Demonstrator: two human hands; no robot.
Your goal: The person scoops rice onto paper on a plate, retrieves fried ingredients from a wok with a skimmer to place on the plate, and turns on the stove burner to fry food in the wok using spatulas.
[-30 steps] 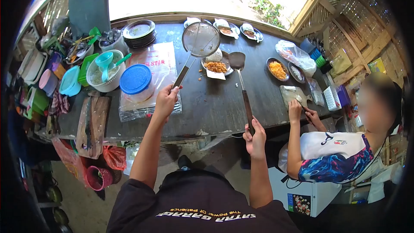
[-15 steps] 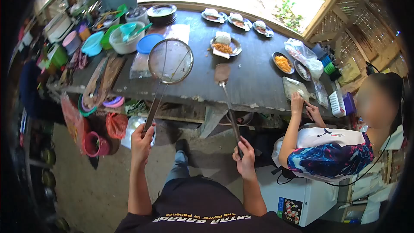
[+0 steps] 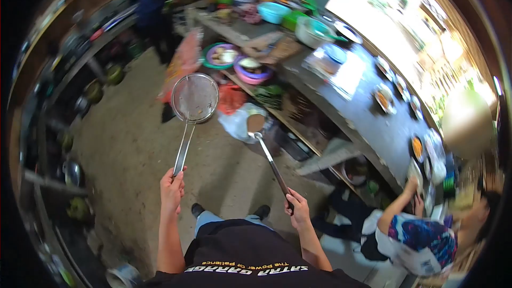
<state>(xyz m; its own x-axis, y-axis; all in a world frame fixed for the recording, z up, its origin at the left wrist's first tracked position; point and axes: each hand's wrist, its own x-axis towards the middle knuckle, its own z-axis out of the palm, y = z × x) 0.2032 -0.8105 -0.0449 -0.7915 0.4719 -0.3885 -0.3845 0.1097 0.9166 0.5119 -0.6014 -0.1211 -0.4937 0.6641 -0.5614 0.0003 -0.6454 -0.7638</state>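
My left hand (image 3: 172,191) is wrapped round the handle of a round wire-mesh strainer (image 3: 195,97), held up in front of me over the bare floor. In my right hand (image 3: 298,209) is the dark handle of a spatula (image 3: 273,168), whose flat brownish blade points away from me. Beyond the blade, a white plastic bag (image 3: 234,124) and a red bag (image 3: 231,99) lie under the table edge. Both tools are apart from the table and from each other.
A long table (image 3: 341,101) runs diagonally at right, with plates of food (image 3: 384,99) on it. A co-worker (image 3: 421,234) works at its near end; another person (image 3: 157,8) stands far left. Basins (image 3: 253,69) sit under the table, and pots (image 3: 72,173) line the left side.
My view has swung left, away from the table and towards the open floor. Both hands still hold the strainer and spatula, which now stand over the floor instead of near the tabletop.
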